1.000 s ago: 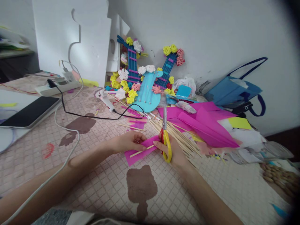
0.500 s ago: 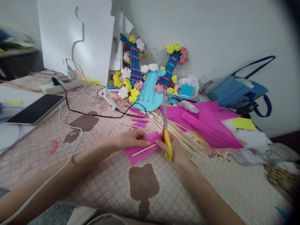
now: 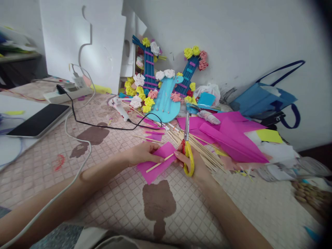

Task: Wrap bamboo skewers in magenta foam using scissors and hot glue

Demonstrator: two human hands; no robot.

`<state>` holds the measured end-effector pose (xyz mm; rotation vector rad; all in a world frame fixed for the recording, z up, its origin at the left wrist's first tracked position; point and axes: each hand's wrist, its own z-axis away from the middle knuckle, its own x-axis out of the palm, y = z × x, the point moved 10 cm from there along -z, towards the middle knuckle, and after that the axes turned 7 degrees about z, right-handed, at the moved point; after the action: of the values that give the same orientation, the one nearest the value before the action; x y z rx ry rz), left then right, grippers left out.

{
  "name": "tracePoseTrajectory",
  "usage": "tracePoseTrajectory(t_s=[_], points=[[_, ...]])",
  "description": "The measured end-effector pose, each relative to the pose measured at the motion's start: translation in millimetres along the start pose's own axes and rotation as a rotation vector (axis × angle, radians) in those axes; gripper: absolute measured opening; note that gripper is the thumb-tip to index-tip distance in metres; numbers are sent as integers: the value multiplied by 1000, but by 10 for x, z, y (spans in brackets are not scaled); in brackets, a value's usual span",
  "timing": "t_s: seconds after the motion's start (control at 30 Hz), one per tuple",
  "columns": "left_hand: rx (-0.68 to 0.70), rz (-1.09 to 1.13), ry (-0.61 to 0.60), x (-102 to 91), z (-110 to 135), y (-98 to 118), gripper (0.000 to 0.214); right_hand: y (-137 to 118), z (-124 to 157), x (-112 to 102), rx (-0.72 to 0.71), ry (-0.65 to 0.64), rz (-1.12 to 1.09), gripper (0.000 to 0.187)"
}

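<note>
Left hand (image 3: 141, 154): we press our fingers down on the pink sheet (image 3: 155, 162), pinning it and the near part of the stick (image 3: 159, 163) to the table (image 3: 103, 193).
Right hand (image 3: 192, 166): we grip the scissors (image 3: 187, 148) by their yellow handle, blades shut and pointing away from us; our fingertips also touch the far end of the stick.
Stick: it lies on the pink sheet, between our hands, its long axis slanting from lower left up to upper right.
Key relation: the scissors stand almost upright across the stick's right end, so that end sits at our right hand while the left hand is nearer the sheet's middle.
Sheet: flat on the table, just in front of us, above a brown bear print (image 3: 158, 204).
Around: a stick bundle (image 3: 204, 152) lies right behind the scissors, pink paper (image 3: 228, 135) beyond it, blue guitars (image 3: 166, 93) with paper flowers against the wall, a phone (image 3: 38, 121) well off to the left.
</note>
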<state>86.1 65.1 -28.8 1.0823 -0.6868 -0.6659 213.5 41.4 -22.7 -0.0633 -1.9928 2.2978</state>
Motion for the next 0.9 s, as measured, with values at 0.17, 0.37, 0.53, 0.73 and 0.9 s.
tracePoseTrajectory(t_s=[0.17, 0.37, 0.53, 0.73, 0.9], points=[[-31, 57, -7, 34, 0, -37, 31, -6, -2, -7, -14, 14, -1, 40], [-4, 141, -50, 107, -6, -13, 22, -3, -3, -25, -19, 40, 5, 36], [-15, 160, -49, 121, -10, -26, 21, 20, 11, 18, 6, 14, 6, 39], [-28, 200, -77, 185, -14, -49, 25, 26, 36, 26, 30, 20, 7, 41], [-21, 217, -92, 216, -17, -44, 26, 21, 29, 25, 17, 23, 15, 40]])
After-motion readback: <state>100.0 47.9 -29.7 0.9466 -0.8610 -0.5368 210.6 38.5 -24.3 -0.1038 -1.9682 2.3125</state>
